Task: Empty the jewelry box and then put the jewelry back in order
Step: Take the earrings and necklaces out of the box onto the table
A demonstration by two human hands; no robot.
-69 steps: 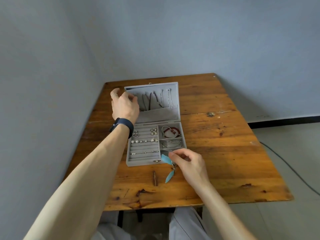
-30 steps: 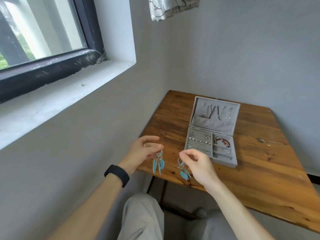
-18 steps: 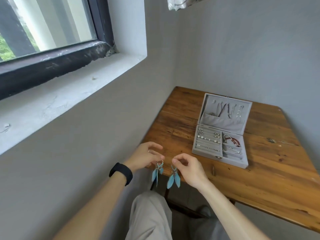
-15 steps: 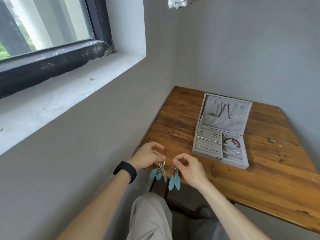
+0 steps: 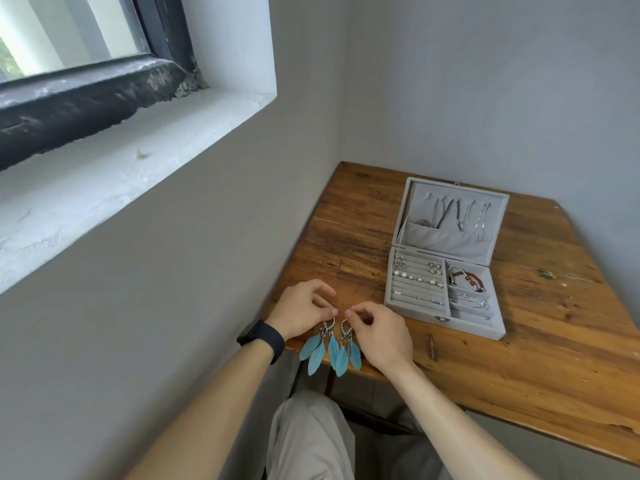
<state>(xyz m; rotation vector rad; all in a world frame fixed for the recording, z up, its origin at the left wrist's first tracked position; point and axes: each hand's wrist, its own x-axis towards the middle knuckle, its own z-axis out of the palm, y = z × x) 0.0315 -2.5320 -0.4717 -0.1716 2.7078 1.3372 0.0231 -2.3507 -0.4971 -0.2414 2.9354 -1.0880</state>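
An open grey jewelry box [image 5: 442, 320] lies on the wooden table [image 5: 554, 341], its lid up with necklaces [image 5: 457, 214] hanging inside. Rows of earrings and rings [image 5: 417, 278] fill its left tray; bracelets [image 5: 467, 278] lie in its right compartments. My left hand [image 5: 304, 311] pinches the hook of one blue feather earring [image 5: 320, 349]. My right hand [image 5: 379, 332] pinches the hook of the other blue feather earring [image 5: 346, 353]. Both earrings hang side by side over the table's near left corner, left of the box.
A grey wall runs along the table's left side, with a white window sill [image 5: 121, 161] and dark window frame [image 5: 86, 95] above. My knees [image 5: 311, 434] are under the table's front edge. A dark knot mark [image 5: 431, 346] lies in the wood near the box.
My head turned left from the table toward the window wall. My left hand left the lid and took one feather earring; both hands have since brought the pair close together and a little lower.
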